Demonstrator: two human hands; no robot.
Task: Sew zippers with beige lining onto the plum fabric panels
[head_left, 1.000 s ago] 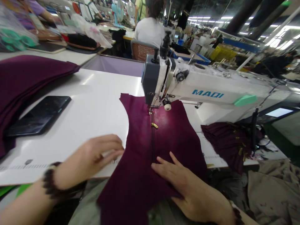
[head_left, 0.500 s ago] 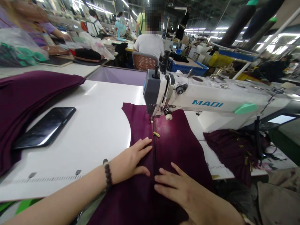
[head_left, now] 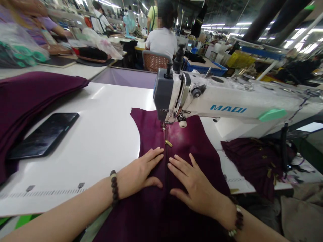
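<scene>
A maroon fabric piece [head_left: 191, 141] with a zipper down its middle lies under the needle of a white sewing machine [head_left: 227, 101]. A small gold zipper pull [head_left: 168, 143] shows just below the presser foot. My left hand [head_left: 140, 171] lies flat on the cloth, left of the zipper, fingers stretched toward the needle. My right hand [head_left: 193, 183] rests flat on the cloth on the zipper's other side, fingers spread. Both wrists wear bead bracelets.
A black phone [head_left: 44, 134] lies on the white table [head_left: 101, 134] at left, beside a stack of maroon fabric [head_left: 30, 94]. More maroon pieces with gold zippers [head_left: 254, 161] hang off the right edge. A person sits with their back turned at a station behind.
My left hand came in from the table onto the cloth beside the zipper. My right hand slid forward toward the needle, so both hands now flank the zipper.
</scene>
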